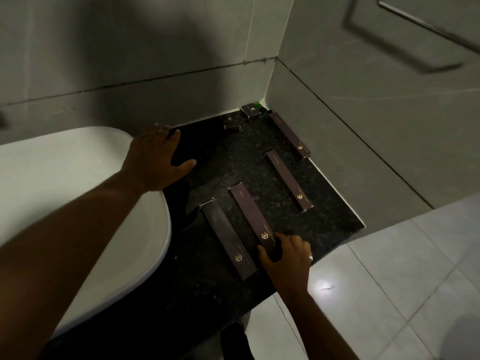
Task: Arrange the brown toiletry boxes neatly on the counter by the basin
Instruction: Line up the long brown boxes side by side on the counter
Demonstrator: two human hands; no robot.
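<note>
Brown cardboard toiletry boxes (248, 216), four long and two small, lie scattered on the dark speckled counter (215, 157) beside the white basin (155, 229). Right hand (288, 255) pinches one long box's near end, likely to straighten it; left hand (155, 159), fingers spread, braces flat on the basin's far rim.

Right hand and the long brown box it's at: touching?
Touching. The head view shows the right hand closed around the near end of the second long box from the basin, thumb and fingers on either side.
</note>
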